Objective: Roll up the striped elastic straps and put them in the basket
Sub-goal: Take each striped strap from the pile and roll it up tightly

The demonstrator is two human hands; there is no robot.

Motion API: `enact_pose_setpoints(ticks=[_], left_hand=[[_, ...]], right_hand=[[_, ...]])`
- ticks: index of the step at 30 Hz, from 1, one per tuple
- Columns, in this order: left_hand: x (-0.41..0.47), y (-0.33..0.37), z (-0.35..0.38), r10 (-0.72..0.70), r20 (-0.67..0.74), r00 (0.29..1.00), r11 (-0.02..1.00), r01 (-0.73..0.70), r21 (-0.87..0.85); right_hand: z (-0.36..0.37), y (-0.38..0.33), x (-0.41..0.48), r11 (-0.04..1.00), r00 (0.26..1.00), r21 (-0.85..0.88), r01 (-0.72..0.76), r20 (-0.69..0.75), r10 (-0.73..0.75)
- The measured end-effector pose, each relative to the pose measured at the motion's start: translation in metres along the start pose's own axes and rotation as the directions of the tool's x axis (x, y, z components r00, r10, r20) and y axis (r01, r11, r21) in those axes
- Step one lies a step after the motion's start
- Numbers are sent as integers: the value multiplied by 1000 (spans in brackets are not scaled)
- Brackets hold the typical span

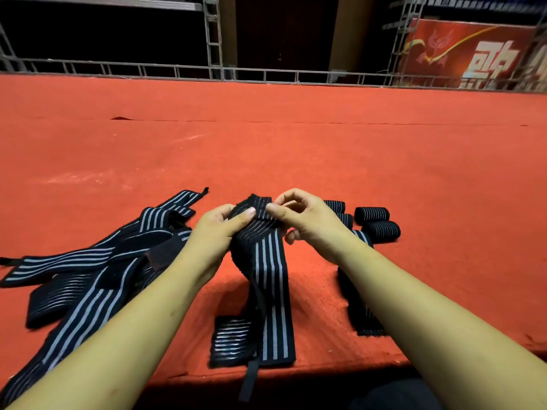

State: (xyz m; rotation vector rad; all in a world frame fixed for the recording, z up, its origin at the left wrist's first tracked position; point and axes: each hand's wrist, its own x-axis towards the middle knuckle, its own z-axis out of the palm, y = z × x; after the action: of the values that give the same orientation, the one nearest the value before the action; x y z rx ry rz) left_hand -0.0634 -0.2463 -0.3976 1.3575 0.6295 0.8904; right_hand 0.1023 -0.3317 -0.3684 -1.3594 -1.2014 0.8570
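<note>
Nearest you, the ribbed black strap point(270, 276) with pale grey stripes trails flat to the edge of the red felt carpet point(296, 158). Your left hand point(219, 229) and right hand point(302, 217) both pinch its upper end, thumbs pressed on the folded fabric. A loose heap of straps point(88, 270) sprawls to your left. Tight cylinders of rolled straps point(371, 216) sit just right of your right hand. Beyond, a grey metal truss rail point(177, 71) borders the carpet, with a red banner point(467, 51) far right.

Black strap point(268, 261) with grey stripes, raised and bunched at its far end, trailing flat toward the near edge. Loose straps point(88, 260) heaped to its left. Rolled straps point(372, 216), perhaps four, on their sides to its right.
</note>
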Motion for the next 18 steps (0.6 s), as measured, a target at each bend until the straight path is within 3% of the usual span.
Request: enact_pose_setpoints(ticks=[4, 7, 13, 15, 18], left_hand=[[1, -1, 4, -43, -26, 999, 991, 40, -130], [-1, 0, 13, -56, 18, 998, 985, 58, -164], [-1, -1, 22, -64, 54, 996, 991, 70, -112], [1, -4, 26, -75, 74, 994, 996, 78, -48], [-1, -9, 32, -128, 132, 983, 991, 123, 43]], right_hand=[[1, -4, -4, 975, 999, -217, 40, 42, -32], [-1, -5, -2, 966, 997, -244, 82, 30, -77], [-10, -3, 3, 909, 985, -394, 138, -42, -167], [-13, -2, 9, 897, 980, -431, 101, -114, -165], [-28, -7, 29, 955, 946, -295, -42, -319, -56]])
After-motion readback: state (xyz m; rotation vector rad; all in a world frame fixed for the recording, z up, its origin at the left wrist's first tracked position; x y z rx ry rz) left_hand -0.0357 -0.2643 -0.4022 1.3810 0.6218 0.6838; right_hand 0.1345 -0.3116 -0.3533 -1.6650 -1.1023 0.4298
